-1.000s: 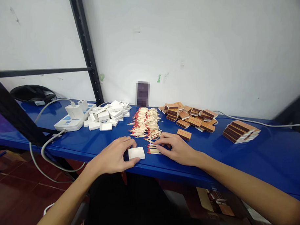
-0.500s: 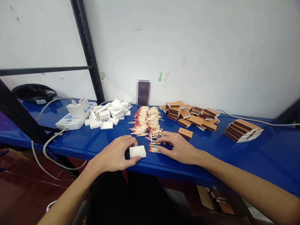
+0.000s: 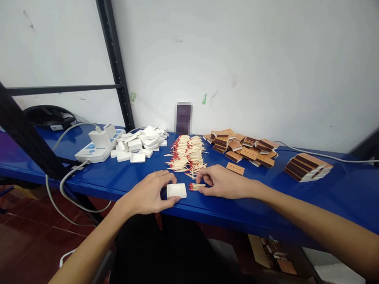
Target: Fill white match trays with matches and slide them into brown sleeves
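Note:
Near the front edge of the blue table, my left hand (image 3: 152, 193) holds a white matchbox tray (image 3: 177, 191), thumb at its near side and fingers round its left and far side. The tray's open face is up and its inside looks bare. Just right of it, my right hand (image 3: 221, 181) pinches a small bundle of red-tipped matches (image 3: 194, 186) between thumb and fingers, heads pointing left. Beyond both hands lies a big heap of loose matches (image 3: 189, 152), its nearest sticks close to my right fingertips.
White trays (image 3: 139, 144) are piled at the left, beside a power strip (image 3: 97, 149) with cables. Brown matchbox sleeves (image 3: 246, 152) lie heaped at the right, one sleeve (image 3: 235, 168) nearer me. A stack of matchboxes (image 3: 308, 166) stands farther right. A black shelf post (image 3: 113, 52) rises at left.
My right thumb and fingers have closed in, drawing the spread row of matches into a tight bundle. My left hand still holds the tray. The whole view has shifted slightly.

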Tool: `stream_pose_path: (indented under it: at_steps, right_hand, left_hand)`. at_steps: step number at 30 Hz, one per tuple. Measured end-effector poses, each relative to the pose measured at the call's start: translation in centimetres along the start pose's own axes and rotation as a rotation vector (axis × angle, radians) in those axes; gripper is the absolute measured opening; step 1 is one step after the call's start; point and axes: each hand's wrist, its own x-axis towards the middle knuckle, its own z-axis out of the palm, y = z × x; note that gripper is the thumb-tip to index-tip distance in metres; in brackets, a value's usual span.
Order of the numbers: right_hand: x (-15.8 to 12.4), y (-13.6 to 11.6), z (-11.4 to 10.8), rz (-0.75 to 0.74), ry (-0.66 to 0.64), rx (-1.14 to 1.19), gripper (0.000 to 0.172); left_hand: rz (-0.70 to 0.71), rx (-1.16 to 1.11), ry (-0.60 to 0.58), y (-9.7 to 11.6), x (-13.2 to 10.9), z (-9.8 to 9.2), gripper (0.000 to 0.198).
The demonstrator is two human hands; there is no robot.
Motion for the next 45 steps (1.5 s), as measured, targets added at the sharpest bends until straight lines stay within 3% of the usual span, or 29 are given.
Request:
stream_pose_path:
  at_steps: [10, 20, 36, 45]
  right_hand:
    - [2.5, -2.0, -1.3, 0.025, -0.191, -0.204, 0.014]
    - [2.7, -1.3, -1.4, -0.004, -0.26, -0.157, 0.014]
    - [3.0, -0.6, -2.0, -0.023, -0.2, -0.089, 0.014]
    - [4.4, -3.2, -2.3, -0.136, -0.213, -0.026, 0.008]
  left_hand:
    - [0.001, 0.003, -0.015, -0.1, 0.0, 0.0, 0.022]
    - [-0.004, 0.001, -0.03, -0.1, 0.1, 0.0, 0.021]
    - [-0.019, -0.005, -0.019, 0.0, 0.1, 0.1, 0.022]
    - [-0.02, -0.035, 0.013, -0.4, 0.1, 0.4, 0.021]
